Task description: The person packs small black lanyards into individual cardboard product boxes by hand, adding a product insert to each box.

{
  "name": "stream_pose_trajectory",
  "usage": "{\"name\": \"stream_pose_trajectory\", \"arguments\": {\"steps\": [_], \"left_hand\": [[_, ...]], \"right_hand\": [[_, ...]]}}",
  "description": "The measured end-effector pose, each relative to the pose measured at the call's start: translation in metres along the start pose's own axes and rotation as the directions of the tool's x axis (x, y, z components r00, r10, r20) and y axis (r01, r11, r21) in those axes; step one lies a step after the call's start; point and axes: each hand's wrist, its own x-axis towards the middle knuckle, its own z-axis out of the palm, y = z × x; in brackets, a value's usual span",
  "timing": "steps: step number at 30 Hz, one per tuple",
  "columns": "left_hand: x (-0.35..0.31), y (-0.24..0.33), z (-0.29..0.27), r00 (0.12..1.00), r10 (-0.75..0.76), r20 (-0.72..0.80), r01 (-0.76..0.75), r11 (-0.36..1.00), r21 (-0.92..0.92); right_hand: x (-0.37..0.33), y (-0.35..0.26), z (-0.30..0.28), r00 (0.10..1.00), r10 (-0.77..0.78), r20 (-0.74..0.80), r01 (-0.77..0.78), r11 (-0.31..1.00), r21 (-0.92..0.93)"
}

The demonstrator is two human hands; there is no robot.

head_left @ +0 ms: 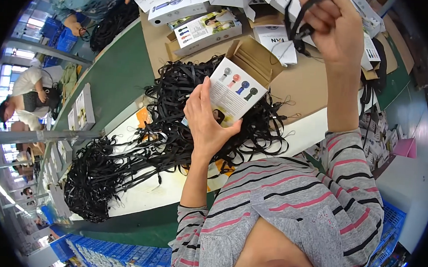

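My left hand (pixel 208 116) grips a small white cardboard box (pixel 230 96) with pictures of hand-held fans on its side. The box is tilted, and its brown inside shows at the open top end. Raised at the upper right, my right hand (pixel 338 31) has its fingers closed round a black lanyard (pixel 301 22), whose strap and thin cord hang down beside the hand. Beneath the box lies a big tangled heap of black lanyards (pixel 177 97), which spreads leftward along the table.
Several fan boxes (pixel 207 32) lie at the far side on brown cardboard (pixel 153 48). A second bundle of lanyards (pixel 93 175) is at the left. Across the green table (pixel 122 80) a co-worker's hand (pixel 76 27) handles lanyards. Blue crates (pixel 120 254) stand at the lower left.
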Motion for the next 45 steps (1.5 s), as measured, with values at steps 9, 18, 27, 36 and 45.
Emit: {"name": "stream_pose_trajectory", "arguments": {"steps": [9, 18, 27, 36, 45], "left_hand": [[-0.011, -0.007, -0.006, 0.990, -0.078, -0.119, 0.066, 0.992, -0.104], [-0.015, -0.020, -0.018, 0.957, -0.183, -0.227, 0.131, 0.966, -0.224], [0.060, -0.181, -0.139, 0.738, -0.432, -0.519, 0.504, 0.864, -0.003], [0.107, -0.145, -0.129, 0.779, -0.205, -0.592, 0.150, 0.978, -0.142], [0.083, 0.011, -0.012, 0.963, 0.119, 0.243, 0.202, 0.281, -0.938]], "right_hand": [[-0.011, 0.066, -0.009, 0.935, 0.339, -0.100, -0.321, 0.698, -0.640], [-0.015, 0.061, 0.005, 0.932, 0.332, 0.145, 0.108, 0.125, -0.986], [-0.035, 0.087, -0.065, 0.892, 0.409, -0.191, -0.180, -0.066, -0.981], [-0.041, 0.123, -0.136, 0.900, 0.353, -0.256, -0.060, -0.481, -0.875], [0.007, 0.059, 0.004, 0.946, 0.313, 0.081, -0.081, 0.471, -0.879]]}}
